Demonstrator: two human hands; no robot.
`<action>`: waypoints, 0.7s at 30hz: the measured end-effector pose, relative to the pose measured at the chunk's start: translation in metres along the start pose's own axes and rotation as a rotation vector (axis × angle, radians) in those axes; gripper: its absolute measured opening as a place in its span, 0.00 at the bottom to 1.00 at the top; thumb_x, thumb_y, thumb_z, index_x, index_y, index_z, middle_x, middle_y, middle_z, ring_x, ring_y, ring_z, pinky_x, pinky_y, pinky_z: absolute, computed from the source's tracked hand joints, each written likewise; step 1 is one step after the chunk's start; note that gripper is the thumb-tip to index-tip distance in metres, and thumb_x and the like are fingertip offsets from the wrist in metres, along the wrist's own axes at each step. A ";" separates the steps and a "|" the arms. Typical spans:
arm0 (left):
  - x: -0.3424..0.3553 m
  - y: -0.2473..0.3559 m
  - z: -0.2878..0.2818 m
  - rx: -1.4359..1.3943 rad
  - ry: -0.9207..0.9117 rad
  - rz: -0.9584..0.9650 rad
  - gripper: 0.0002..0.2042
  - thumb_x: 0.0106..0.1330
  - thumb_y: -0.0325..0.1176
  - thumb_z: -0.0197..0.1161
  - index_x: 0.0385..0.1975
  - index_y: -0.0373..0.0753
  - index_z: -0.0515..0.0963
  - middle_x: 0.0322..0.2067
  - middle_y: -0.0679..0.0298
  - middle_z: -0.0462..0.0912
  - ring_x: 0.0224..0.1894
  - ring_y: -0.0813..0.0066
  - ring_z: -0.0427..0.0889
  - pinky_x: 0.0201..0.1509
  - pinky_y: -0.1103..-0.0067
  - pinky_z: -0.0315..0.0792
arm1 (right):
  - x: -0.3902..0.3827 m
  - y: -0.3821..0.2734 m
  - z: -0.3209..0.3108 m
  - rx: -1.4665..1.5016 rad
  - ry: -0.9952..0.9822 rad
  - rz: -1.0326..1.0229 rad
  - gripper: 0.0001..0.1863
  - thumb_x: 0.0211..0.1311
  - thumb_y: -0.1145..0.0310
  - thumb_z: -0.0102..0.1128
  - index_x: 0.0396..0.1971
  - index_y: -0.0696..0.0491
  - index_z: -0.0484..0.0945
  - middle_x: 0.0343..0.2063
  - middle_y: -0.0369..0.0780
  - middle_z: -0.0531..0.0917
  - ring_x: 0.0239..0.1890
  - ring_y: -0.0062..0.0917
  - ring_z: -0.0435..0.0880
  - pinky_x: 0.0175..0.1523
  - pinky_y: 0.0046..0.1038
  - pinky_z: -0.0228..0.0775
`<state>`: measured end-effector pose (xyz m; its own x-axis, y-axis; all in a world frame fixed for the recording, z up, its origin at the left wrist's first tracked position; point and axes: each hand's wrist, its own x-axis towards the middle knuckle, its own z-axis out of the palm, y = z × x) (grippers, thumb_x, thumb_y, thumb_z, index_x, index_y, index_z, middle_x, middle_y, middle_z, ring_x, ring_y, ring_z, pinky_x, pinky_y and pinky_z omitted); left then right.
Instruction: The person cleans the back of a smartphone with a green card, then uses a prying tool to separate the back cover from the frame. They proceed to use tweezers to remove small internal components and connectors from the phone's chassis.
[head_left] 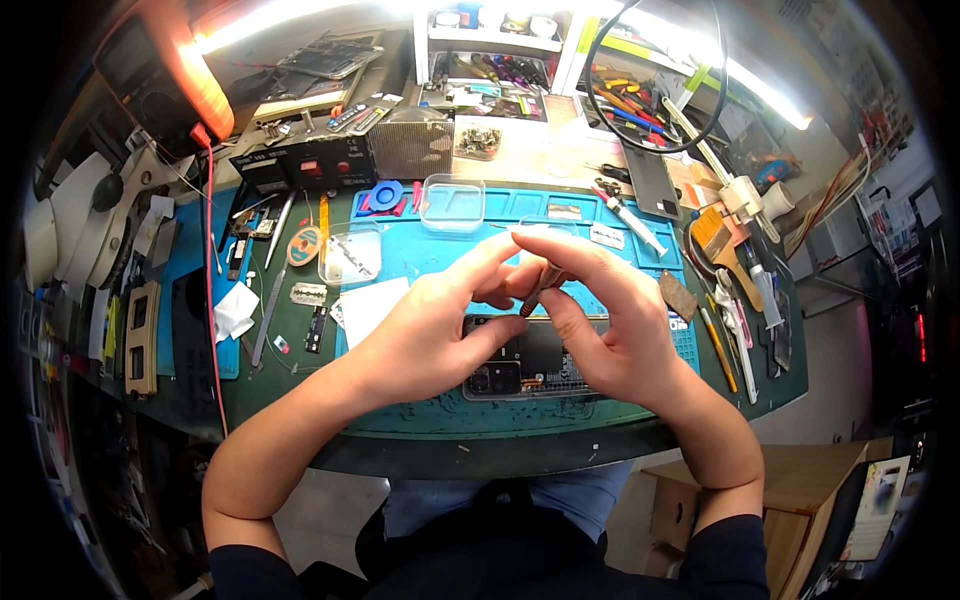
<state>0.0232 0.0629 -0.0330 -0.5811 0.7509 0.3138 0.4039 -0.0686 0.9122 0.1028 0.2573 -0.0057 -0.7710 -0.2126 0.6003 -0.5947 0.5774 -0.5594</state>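
Now, in the head view, the right hand (620, 320) grasps a slim, tilted brown tool (541, 286) above the opened phone (540, 350), whose black insides show; the left hand (430, 322) curls beside the tool, whether gripping I cannot tell.

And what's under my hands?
An opened smartphone, its camera module showing at lower left. Your left hand and right hand cover parts of both its sides; what lies there can't be seen.

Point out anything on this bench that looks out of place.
A crumpled white tissue lies across the edge of the left blue mat, looking like litter. What looks like a razor blade lies loose nearby.
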 end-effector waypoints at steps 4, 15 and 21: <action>0.007 0.011 -0.002 0.127 -0.035 -0.062 0.24 0.67 0.24 0.69 0.61 0.33 0.70 0.41 0.56 0.84 0.42 0.64 0.86 0.51 0.70 0.80 | 0.003 0.001 -0.002 -0.129 0.009 -0.066 0.31 0.60 0.83 0.63 0.65 0.51 0.76 0.42 0.43 0.84 0.42 0.35 0.85 0.47 0.33 0.80; 0.009 0.004 -0.004 0.236 -0.052 -0.007 0.28 0.62 0.30 0.75 0.62 0.37 0.72 0.34 0.61 0.81 0.37 0.65 0.83 0.44 0.70 0.78 | 0.002 -0.003 0.001 -0.106 0.017 -0.025 0.31 0.61 0.83 0.63 0.66 0.52 0.76 0.40 0.43 0.83 0.38 0.33 0.84 0.44 0.31 0.80; 0.009 0.001 -0.008 0.317 -0.047 0.026 0.16 0.61 0.33 0.76 0.46 0.37 0.80 0.34 0.62 0.82 0.35 0.69 0.82 0.39 0.73 0.76 | 0.003 -0.004 -0.003 -0.036 0.079 -0.013 0.30 0.60 0.85 0.63 0.64 0.55 0.76 0.37 0.42 0.82 0.37 0.30 0.84 0.43 0.30 0.79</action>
<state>0.0132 0.0641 -0.0269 -0.5378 0.7813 0.3166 0.6221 0.1144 0.7745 0.1039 0.2568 -0.0003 -0.7421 -0.1582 0.6514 -0.5947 0.6036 -0.5310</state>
